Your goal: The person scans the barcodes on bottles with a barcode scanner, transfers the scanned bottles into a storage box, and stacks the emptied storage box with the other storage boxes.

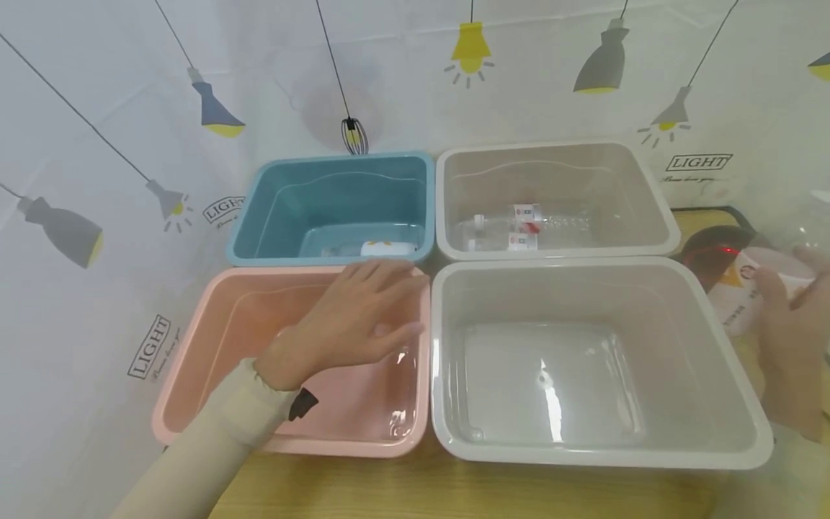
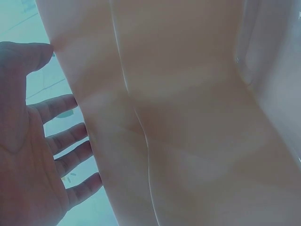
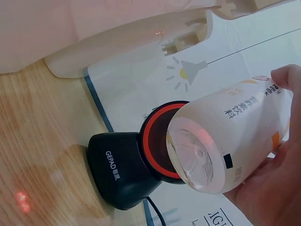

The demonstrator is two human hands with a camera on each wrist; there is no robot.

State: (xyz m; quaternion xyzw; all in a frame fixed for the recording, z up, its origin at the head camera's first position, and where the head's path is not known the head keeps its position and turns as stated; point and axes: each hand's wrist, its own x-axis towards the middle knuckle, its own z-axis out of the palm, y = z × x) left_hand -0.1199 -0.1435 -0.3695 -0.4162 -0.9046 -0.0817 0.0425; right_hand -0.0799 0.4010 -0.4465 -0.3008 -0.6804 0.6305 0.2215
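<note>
My right hand (image 1: 794,324) grips a plastic bottle (image 3: 235,136) with a white wrapped label and orange marks, lying tilted. In the right wrist view its clear base overlaps the red-ringed face of a black GEPAD scanner (image 3: 122,165); the bottle's far end runs out of that view. My left hand (image 1: 357,310) reaches over the pink bin (image 1: 421,382) with fingers extended and holds nothing. Its fingertips (image 2: 96,181) are right at the bin's rim in the left wrist view.
Behind the pink bin stands a blue bin (image 1: 259,209) with a white-labelled bottle (image 1: 387,249) inside. A beige bin (image 1: 558,169) at the back right holds clear bottles (image 1: 558,218). A light grey bin (image 1: 603,454) stands at front right. All sit on a wooden table (image 1: 363,483).
</note>
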